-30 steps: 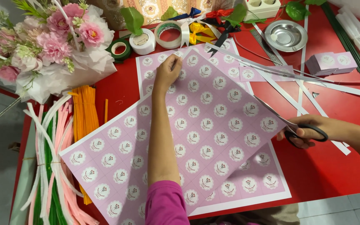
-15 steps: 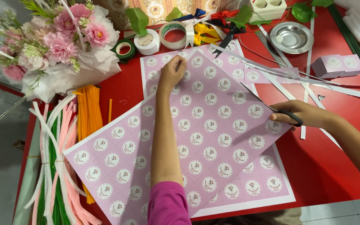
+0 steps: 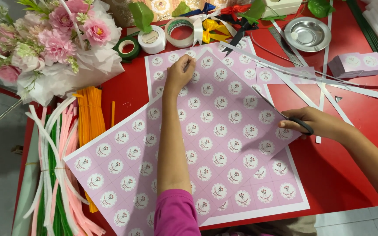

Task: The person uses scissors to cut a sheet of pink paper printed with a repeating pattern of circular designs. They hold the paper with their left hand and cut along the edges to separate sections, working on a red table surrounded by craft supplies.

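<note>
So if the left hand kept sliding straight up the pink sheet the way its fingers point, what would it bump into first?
Probably the wide roll of clear tape just beyond the pink patterned paper sheet; the left hand points roughly at it, though the white tape roll sits close beside it.

We see two pink sheets of round white labels: the upper sheet [image 3: 224,131] lies askew across the lower sheet [image 3: 259,192] on the red table [image 3: 351,175]. Far right sits what may be a stack of cut pink label squares [image 3: 358,63].
</note>
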